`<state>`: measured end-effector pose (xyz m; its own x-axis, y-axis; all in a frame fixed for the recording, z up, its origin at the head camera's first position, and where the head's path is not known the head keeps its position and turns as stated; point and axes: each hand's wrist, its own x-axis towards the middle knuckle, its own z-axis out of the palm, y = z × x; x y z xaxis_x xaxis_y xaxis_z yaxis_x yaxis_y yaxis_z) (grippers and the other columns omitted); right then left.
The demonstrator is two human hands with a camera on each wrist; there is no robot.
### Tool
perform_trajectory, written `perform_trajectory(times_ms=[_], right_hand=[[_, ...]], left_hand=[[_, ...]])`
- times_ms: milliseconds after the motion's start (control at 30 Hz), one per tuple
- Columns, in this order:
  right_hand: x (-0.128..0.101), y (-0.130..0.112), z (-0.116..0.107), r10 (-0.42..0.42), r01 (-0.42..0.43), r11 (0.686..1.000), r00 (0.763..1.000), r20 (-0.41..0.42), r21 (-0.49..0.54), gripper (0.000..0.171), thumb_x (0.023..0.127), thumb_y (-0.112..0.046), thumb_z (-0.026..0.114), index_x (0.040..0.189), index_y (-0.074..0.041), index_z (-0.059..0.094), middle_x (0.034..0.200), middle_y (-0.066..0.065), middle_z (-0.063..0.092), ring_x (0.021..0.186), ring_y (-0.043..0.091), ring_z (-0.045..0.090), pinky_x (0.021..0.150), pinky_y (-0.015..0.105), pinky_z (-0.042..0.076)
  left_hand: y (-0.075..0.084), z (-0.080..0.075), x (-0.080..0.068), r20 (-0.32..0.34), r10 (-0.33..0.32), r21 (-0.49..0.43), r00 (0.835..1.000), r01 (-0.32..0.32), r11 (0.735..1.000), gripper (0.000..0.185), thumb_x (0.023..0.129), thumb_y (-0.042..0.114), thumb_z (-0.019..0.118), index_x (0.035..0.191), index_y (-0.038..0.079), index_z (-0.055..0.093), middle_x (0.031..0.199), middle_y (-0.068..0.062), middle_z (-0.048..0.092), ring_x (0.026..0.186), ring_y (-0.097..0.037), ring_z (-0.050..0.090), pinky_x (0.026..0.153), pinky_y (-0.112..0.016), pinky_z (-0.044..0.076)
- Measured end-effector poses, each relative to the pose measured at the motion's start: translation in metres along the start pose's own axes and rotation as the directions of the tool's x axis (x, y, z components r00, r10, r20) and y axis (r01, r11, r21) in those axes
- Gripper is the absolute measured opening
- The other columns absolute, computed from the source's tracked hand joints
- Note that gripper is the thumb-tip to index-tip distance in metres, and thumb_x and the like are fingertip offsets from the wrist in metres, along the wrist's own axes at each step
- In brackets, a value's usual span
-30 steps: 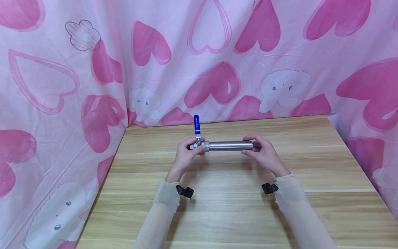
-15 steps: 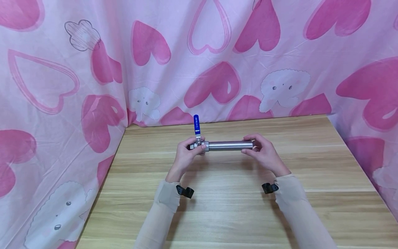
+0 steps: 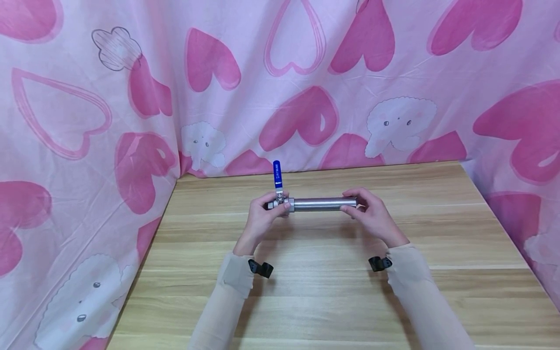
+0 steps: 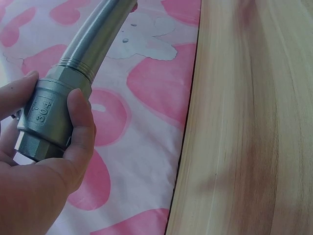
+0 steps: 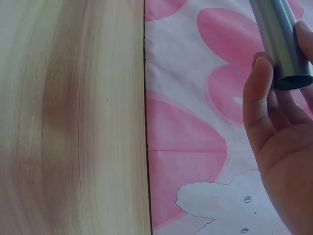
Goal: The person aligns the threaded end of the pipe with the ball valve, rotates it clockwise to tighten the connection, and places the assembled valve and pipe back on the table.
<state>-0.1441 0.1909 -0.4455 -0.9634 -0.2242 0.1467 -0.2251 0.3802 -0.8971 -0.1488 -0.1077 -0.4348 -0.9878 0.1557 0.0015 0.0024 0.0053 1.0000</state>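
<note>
So the left hand (image 3: 262, 216) is wrapped around the valve (image 3: 280, 204) on one end of a metal pipe (image 3: 323, 204), thumb and fingers curled on the steel body stamped 304. The right hand (image 3: 372, 216) pinches the pipe's open far end. Both hold it level, just above the counter (image 3: 323, 301), roughly mid-width and toward the back. The valve's blue handle (image 3: 276, 174) sticks straight up. Bare wood all around; the pink heart cloth (image 3: 87, 146) hugs the back, left and right edges.
</note>
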Motion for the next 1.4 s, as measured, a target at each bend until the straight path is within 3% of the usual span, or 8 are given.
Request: perform_trajectory(times_ms=[500,733,1133,1400], right_hand=[[0.001,-0.001,-0.001,0.029,-0.029,0.999,0.999,0.015,-0.020,0.035,0.094,-0.035,0.062,0.123,-0.015,0.057,0.109,0.008,0.061,0.083,0.019,0.058,0.065,0.022,0.056],[0.001,-0.002,0.000,0.054,-0.053,0.998,0.998,0.022,-0.037,0.030,0.097,-0.029,0.058,0.121,-0.011,0.057,0.106,0.011,0.063,0.081,0.018,0.057,0.067,0.029,0.057],[-0.008,-0.042,-0.003,0.074,-0.072,0.995,0.997,0.022,-0.076,0.027,0.099,-0.018,0.055,0.119,-0.001,0.057,0.100,0.015,0.062,0.081,0.029,0.056,0.064,0.019,0.051],[-0.002,-0.016,-0.001,0.080,-0.079,0.995,0.997,0.015,-0.060,0.027,0.099,-0.022,0.057,0.120,-0.006,0.058,0.098,0.014,0.062,0.079,0.025,0.055,0.062,0.020,0.051]], left_hand=[[0.005,0.001,-0.002,0.024,-0.015,0.018,1.000,0.015,1.000,0.035,0.089,0.006,0.069,0.123,0.003,0.064,0.119,-0.016,0.062,0.094,-0.022,0.061,0.082,-0.039,0.062],[0.002,0.001,-0.002,0.028,0.013,0.022,1.000,-0.014,1.000,0.033,0.088,0.010,0.071,0.120,0.006,0.066,0.118,-0.016,0.062,0.093,-0.022,0.062,0.081,-0.036,0.062],[-0.001,0.002,-0.002,0.029,0.032,0.019,0.999,-0.032,0.999,0.031,0.087,0.009,0.071,0.118,0.004,0.067,0.113,-0.013,0.063,0.090,-0.020,0.063,0.078,-0.033,0.063],[-0.001,0.003,-0.003,0.025,0.047,0.016,0.999,-0.048,0.999,0.030,0.087,0.006,0.070,0.117,0.004,0.068,0.111,-0.012,0.064,0.089,-0.019,0.063,0.077,-0.034,0.063]])
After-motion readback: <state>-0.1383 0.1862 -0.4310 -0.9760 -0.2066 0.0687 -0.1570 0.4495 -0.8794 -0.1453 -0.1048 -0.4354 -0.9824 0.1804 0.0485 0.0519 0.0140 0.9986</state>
